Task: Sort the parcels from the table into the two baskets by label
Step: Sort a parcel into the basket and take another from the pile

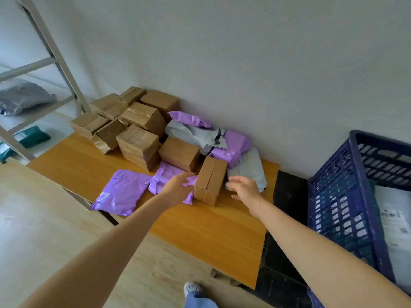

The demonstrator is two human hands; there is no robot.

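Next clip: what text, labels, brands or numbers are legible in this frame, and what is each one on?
No text can be read here.
White label on the grey parcel in the blue basket: barcode and print, too blurred.
Pale label on the green parcel on the shelf: too small.
No print shows on the cardboard boxes or the purple mailers.

My one view, the head camera, looks forward and steeply down on the table (206, 232) from above its near edge, tilted; wall (244, 63) behind the table, basket (333, 196) to its right.
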